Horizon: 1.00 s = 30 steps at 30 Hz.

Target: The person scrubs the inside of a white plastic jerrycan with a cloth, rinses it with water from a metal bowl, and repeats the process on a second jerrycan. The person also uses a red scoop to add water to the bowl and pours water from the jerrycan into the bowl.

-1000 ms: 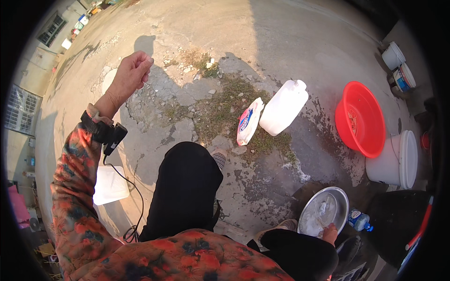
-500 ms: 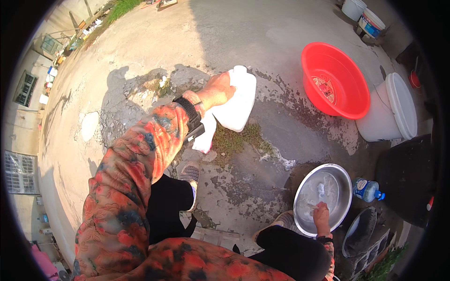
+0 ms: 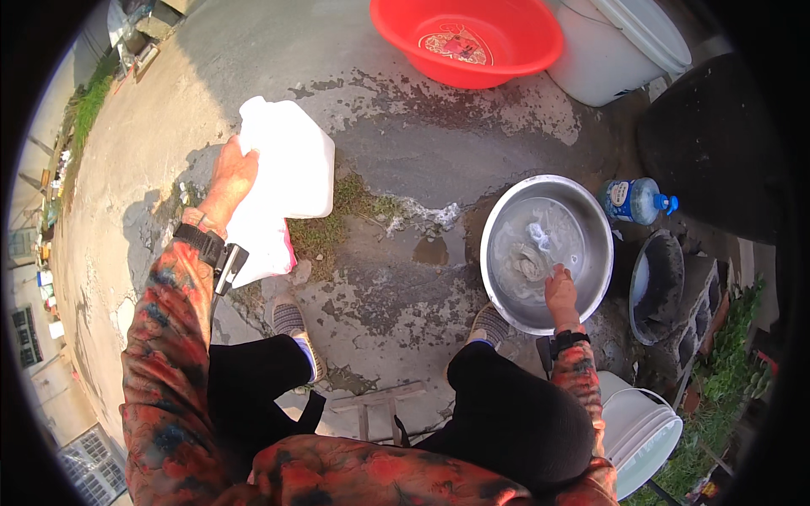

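My left hand (image 3: 232,181) is closed on the handle side of a white plastic jug (image 3: 295,160), out to the left. Just below the jug lies a white bag (image 3: 263,253) with a pink edge. To the right, my right hand (image 3: 561,297) reaches over the near rim of a round steel basin (image 3: 601,287). Its fingers are bent together at the cloudy water; what they hold is hidden. A greyish-beige clump (image 3: 530,266) lies in the water by the fingertips, and a small patch of white foam (image 3: 538,236) floats beyond it.
A red plastic basin (image 3: 523,67) and a white lidded bucket (image 3: 591,51) stand at the far side. A blue-labelled pump bottle (image 3: 637,202) lies right of the steel basin. Nearby are a black tub (image 3: 709,152), a dark pan (image 3: 658,287) and a pale bucket (image 3: 629,430).
The view has swung, shifting everything in it. My left hand still grips the jug, now further left in view. My right hand stays at the steel basin; a pale bucket shows beside my right arm.
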Each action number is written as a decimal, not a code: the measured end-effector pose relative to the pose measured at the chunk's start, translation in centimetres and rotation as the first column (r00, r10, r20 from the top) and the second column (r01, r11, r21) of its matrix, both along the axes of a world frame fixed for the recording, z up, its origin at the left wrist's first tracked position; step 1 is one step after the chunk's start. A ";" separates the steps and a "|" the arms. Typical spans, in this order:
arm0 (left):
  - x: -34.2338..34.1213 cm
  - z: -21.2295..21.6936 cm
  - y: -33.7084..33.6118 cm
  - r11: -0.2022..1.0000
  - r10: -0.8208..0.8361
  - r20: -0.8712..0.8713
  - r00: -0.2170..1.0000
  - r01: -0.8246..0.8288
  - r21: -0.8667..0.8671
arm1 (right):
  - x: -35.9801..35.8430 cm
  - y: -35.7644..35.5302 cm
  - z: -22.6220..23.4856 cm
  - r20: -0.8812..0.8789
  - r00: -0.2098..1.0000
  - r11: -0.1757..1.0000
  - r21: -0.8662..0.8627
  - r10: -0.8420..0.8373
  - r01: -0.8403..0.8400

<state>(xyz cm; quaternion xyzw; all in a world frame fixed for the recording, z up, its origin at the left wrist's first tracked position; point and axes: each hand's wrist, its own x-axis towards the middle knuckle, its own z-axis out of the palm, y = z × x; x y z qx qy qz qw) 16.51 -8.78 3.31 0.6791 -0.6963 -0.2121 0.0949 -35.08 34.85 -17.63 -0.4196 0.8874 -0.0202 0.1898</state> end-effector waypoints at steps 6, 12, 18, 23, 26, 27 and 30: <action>-2.0 2.1 4.1 0.993 -0.100 -0.214 0.972 0.111 0.041 | 0.5 -0.9 -1.8 0.077 0.996 0.992 0.110 0.048 -0.056; -3.3 2.0 9.1 0.985 -0.027 -0.278 0.960 0.073 0.158 | 4.4 -4.2 -1.8 0.225 0.797 0.825 -0.063 0.560 -0.562; -5.5 1.0 14.3 0.960 0.065 -0.392 0.918 0.049 0.275 | 3.2 -3.8 -2.8 -0.009 0.966 0.960 0.114 0.258 -0.255; -7.7 1.0 15.7 0.934 0.054 -0.369 0.928 0.085 0.348 | 1.6 -3.4 -1.5 0.113 0.935 0.901 0.252 0.336 -0.354; -8.4 1.5 15.6 0.926 0.049 -0.382 0.923 0.101 0.363 | 0.0 -5.1 -0.1 0.094 0.981 0.942 0.278 0.170 -0.189; -8.5 1.7 15.6 0.921 0.062 -0.388 0.919 0.097 0.377 | -0.4 -5.8 0.1 0.093 0.989 0.964 0.227 0.117 -0.135; -8.7 1.8 16.0 0.899 0.083 -0.416 0.905 0.112 0.422 | -0.7 -7.3 -0.3 -0.104 0.990 0.993 -0.061 0.091 -0.098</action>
